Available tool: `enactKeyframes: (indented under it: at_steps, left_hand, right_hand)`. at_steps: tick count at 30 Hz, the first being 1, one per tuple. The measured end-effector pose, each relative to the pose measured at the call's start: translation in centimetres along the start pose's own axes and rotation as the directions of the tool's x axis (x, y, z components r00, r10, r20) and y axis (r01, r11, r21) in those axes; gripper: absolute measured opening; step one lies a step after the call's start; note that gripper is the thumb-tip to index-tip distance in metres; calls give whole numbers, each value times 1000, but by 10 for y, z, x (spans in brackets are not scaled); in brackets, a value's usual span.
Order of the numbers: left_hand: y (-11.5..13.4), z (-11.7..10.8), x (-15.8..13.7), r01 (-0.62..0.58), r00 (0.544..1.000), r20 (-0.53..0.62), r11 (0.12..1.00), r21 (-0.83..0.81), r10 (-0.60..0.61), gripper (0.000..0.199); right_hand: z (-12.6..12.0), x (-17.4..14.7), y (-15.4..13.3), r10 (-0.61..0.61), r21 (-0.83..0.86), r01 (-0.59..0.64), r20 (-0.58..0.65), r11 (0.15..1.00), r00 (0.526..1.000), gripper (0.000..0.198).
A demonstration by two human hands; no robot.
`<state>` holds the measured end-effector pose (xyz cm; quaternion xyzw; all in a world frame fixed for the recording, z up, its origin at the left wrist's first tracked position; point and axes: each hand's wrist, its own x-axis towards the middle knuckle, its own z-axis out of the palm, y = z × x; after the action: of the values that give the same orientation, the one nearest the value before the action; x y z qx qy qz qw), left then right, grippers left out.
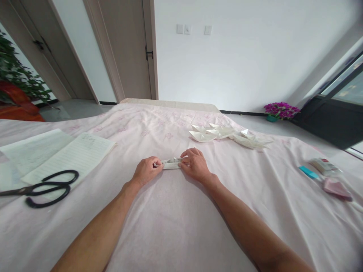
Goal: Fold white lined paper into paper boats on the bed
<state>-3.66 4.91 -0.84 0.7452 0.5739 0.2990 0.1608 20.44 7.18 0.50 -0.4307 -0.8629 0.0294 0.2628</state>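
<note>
The left hand (147, 170) pinches the left end of the folded paper strip (171, 165) between thumb and fingers; the right hand (196, 164) pinches the right end likewise. The strip spans the gap between both grips, above the pink cloth (170, 223), nearer than the folded paper shapes (211, 133).
</note>
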Motion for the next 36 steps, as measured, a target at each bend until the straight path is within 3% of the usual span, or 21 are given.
enactKeyframes:
  at_steps: [11, 21, 31, 36]
  left_hand:
    - [8, 0, -4, 6, 1000, -31, 995, 96, -3, 13]
    - [-2, 3, -10, -191, 979, -90, 975, -110, 182, 16]
    - [-7, -1, -9, -217, 973, -108, 965, -145, 202, 7]
    - [-4, -5, -11, -258, 965, -54, 966, -16, 257, 1]
  right_hand:
    - [0, 0, -11, -19, -107, 20, 12, 994, 1000, 16]
    - [-11, -8, 14, -58, 68, 62, -53, 996, 997, 19]
    - [-5, -10, 36, -27, 178, 37, -64, 983, 998, 21]
    - [-6, -10, 36, -30, 190, 40, -52, 981, 998, 8]
